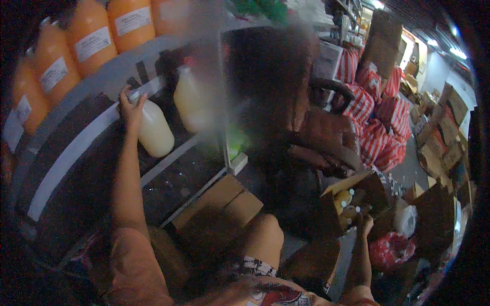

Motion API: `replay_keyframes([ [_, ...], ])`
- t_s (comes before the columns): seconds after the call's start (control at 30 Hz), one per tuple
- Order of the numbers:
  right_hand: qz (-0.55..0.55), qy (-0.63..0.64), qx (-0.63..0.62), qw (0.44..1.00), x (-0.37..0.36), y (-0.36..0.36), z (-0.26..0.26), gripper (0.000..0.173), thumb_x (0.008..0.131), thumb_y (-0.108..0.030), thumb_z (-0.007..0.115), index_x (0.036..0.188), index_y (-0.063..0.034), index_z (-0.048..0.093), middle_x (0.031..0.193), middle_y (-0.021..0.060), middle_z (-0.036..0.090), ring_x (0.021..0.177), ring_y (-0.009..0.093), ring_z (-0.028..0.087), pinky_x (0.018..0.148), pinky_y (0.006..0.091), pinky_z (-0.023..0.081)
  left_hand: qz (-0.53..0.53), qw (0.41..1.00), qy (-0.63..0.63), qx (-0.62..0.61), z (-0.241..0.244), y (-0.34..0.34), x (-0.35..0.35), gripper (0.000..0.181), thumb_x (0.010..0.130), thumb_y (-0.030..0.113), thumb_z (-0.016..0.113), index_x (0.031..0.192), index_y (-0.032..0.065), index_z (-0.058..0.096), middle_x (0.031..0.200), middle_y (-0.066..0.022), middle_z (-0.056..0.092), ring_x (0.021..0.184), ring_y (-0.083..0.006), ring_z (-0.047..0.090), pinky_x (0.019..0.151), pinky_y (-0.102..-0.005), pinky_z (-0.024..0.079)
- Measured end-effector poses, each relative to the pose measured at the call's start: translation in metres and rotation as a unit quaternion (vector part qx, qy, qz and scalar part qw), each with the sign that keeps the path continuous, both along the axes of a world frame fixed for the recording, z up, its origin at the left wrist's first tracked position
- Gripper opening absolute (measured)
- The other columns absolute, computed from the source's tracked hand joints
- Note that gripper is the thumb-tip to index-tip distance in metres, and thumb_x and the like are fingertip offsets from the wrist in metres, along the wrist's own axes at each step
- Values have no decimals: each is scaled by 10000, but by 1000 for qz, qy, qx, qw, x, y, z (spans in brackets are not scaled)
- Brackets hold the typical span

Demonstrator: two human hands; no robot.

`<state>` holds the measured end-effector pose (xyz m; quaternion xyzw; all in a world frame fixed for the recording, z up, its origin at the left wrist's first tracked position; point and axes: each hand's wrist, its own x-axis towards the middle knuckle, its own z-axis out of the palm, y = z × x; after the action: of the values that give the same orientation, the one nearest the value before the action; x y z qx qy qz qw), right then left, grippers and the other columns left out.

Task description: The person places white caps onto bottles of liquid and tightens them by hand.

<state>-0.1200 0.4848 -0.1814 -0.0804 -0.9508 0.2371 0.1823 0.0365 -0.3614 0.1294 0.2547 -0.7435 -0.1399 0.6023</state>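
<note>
My left hand (132,105) grips the neck of a large bottle of pale yellowish liquid (156,128) over the dark lower shelf at the left. A similar bottle with a red cap (189,101) stands to its right, partly blurred. My right hand (365,225) is at the near edge of an open cardboard box (333,216) at the lower right. Inside the box are several bottles with white caps (343,204). The fingers of my right hand are small and dark in view, so whether they hold a bottle cannot be told.
Orange bottles with white labels (92,44) line the upper shelf. A cardboard box (218,199) lies before my knee. A brown padded chair (325,134) stands ahead. Red-and-white striped bags (383,130) are piled at the right, near stacked cartons (446,134) and a red plastic bundle (390,250).
</note>
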Motion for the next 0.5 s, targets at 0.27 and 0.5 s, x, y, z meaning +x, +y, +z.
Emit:
replay_keyframes([
  [0.27, 85, -17, -525, 847, 23, -154, 130, 360, 848, -339, 446, 1106, -115, 557, 926, 88, 567, 787, 182, 526, 657, 301, 434, -764, 479, 180, 391, -20, 263, 17, 530, 823, 352, 550, 1244, 83, 373, 1266, -128, 398, 1138, -280, 401, 934, -435, 318],
  [0.5, 473, -155, -364, 787, 119, -295, 165, 290, 824, -271, 463, 1015, -91, 587, 912, 112, 591, 803, 227, 564, 678, 338, 460, -894, -40, 48, 443, 8, 509, 18, 446, 792, 447, 571, 1091, 161, 405, 867, -21, 430, 737, -190, 403, 696, -367, 348],
])
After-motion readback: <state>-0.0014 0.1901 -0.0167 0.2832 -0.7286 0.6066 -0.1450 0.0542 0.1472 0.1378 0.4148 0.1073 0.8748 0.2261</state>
